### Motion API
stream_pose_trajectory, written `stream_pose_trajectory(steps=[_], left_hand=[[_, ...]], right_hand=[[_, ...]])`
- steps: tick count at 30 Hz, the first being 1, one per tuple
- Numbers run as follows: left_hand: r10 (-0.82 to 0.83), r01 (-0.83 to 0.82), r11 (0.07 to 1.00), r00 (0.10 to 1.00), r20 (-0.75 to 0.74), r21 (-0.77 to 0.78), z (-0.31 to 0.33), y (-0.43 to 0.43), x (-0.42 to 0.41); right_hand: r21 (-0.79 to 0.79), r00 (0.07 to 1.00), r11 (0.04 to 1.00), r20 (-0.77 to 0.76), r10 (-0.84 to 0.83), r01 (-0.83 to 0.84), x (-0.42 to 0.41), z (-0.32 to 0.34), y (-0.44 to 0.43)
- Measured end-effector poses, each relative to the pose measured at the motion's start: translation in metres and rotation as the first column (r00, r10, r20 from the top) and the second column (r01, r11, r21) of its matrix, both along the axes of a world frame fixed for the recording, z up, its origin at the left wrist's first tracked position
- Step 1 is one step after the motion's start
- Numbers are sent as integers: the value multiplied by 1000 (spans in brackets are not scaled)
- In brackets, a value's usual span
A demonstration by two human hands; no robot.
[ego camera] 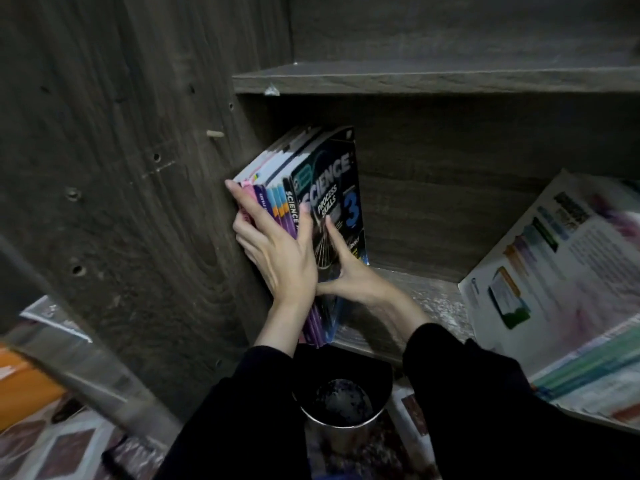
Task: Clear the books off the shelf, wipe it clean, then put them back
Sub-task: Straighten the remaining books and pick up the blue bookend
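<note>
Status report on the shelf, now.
Left hand grips book stack across spines; right hand flat on its Science cover. Stack standing on shelf against side panel. Second pile leans at right, apart.

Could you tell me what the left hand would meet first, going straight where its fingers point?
Most likely the shelf's side panel: the left hand grips the books, fingertips pointing toward it; depth is unclear.

Colourful books (322, 188) stand upright, leftmost on shelf (433, 296)

Dusty dark shelf (424, 299) bears upright books (325, 188) left, tilted book pile (561, 271) right
</note>
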State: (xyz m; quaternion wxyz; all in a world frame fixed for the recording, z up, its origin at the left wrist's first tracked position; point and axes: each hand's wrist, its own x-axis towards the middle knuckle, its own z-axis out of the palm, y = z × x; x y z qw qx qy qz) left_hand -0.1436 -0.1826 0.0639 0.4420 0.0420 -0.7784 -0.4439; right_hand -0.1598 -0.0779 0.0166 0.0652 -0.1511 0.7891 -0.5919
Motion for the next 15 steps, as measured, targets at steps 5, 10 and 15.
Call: stream_pose_trajectory(steps=[5,10,15], left_hand=[[-30,30,998,1000,-5,-55,-13,8,7],[-39,49,995,992,118,-85,-53,18,22],[-4,26,993,984,177,-119,-60,14,24]], right_hand=[[-177,983,975,147,-110,136,3,8,17],[-188,973,965,179,-147,180,8,3,16],[-172,976,964,112,-187,204,18,28,16]])
